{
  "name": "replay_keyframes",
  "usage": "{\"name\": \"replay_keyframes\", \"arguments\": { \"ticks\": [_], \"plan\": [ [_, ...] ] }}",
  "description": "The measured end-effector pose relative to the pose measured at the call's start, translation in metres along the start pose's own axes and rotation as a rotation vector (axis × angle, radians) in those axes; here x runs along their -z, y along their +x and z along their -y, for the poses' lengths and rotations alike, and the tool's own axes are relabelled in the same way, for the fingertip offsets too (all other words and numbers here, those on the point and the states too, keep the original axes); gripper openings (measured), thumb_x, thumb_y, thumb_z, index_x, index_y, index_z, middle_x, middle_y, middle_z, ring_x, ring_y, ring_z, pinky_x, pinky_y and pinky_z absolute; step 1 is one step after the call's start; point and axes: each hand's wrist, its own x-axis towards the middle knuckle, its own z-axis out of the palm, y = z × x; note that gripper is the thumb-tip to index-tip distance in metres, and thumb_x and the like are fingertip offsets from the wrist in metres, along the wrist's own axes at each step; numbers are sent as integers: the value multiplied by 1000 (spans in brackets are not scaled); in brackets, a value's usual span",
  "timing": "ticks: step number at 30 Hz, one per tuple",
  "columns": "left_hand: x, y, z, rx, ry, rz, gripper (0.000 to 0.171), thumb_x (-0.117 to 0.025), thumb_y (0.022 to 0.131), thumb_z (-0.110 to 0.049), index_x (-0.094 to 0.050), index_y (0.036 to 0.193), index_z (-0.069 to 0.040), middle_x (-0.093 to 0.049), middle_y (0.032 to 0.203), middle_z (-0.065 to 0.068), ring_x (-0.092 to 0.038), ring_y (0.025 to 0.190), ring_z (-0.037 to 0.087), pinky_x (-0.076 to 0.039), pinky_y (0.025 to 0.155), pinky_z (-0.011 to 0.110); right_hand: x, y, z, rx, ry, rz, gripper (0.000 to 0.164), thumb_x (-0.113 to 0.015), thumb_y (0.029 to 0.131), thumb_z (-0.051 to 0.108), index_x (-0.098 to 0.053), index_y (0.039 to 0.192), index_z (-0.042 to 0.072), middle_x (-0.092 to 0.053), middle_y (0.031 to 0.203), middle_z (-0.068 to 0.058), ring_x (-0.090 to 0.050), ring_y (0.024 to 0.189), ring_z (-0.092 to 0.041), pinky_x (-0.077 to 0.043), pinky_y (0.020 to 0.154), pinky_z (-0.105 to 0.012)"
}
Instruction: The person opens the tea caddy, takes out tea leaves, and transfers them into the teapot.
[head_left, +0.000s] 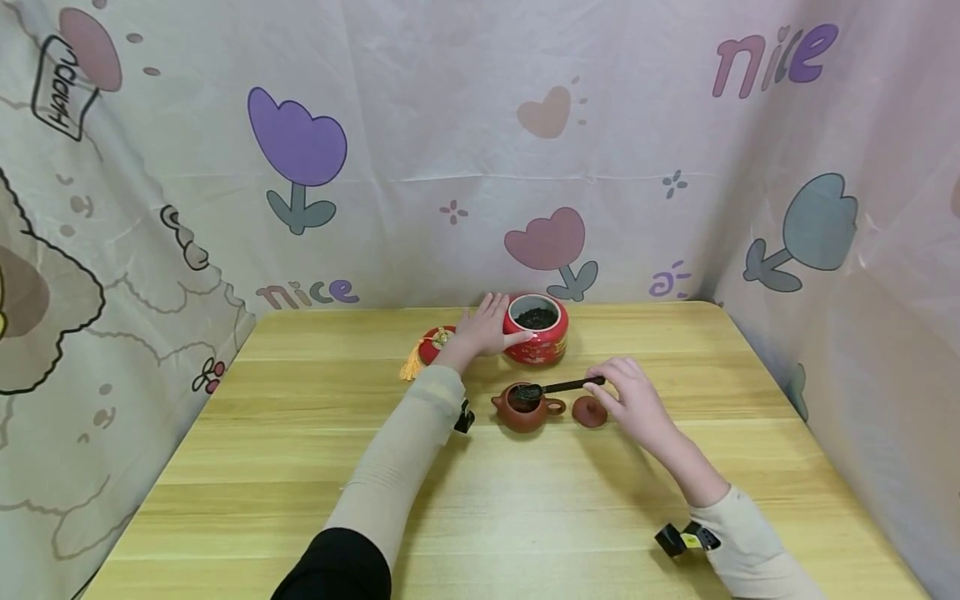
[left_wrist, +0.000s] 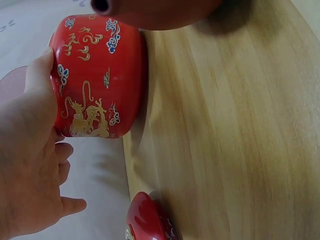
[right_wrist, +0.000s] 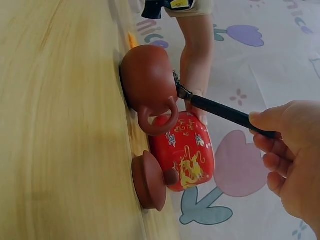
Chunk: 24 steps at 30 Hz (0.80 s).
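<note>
My right hand pinches the dark handle of a tea scoop near its end. The scoop's head, with dark tea leaves on it, lies over the mouth of a small brown clay teapot. In the right wrist view, the scoop reaches the teapot above its handle. My left hand rests against a red tea jar with dark leaves inside, fingers straight along its left side. In the left wrist view, the thumb lies at the rim of the jar.
Beside the teapot's handle sits its clay lid. A red jar lid with an orange tassel lies left of the left hand. The wooden table meets a printed cloth backdrop behind the jar.
</note>
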Motion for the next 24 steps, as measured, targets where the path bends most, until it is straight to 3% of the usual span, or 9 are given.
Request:
{"name": "replay_keyframes", "arguments": {
  "ticks": [5,16,24],
  "plan": [
    [0,0,-1,9,1,5,102,-37,85,-80,-6,158,-16,-10,166,6,-3,154,25,-11,121,59,-2,-1,0,65,-5,-56,15,-77,80,7,-70,92,6,-68,91,-5,-54,91,-21,-44,79,-35],
    [-1,3,1,7,-3,14,104,-35,84,-82,-6,158,-16,-8,166,5,-1,154,25,-12,121,59,-1,0,0,107,15,-124,19,-79,76,1,-70,93,5,-67,93,-8,-54,93,-24,-40,81,-28],
    [-1,1,1,2,-7,16,103,-36,85,-81,-4,158,-16,-7,166,6,-1,154,25,-13,121,59,3,1,-4,20,24,-71,14,-74,83,4,-69,96,5,-67,97,-8,-52,94,-22,-40,81,-30]
  ]
}}
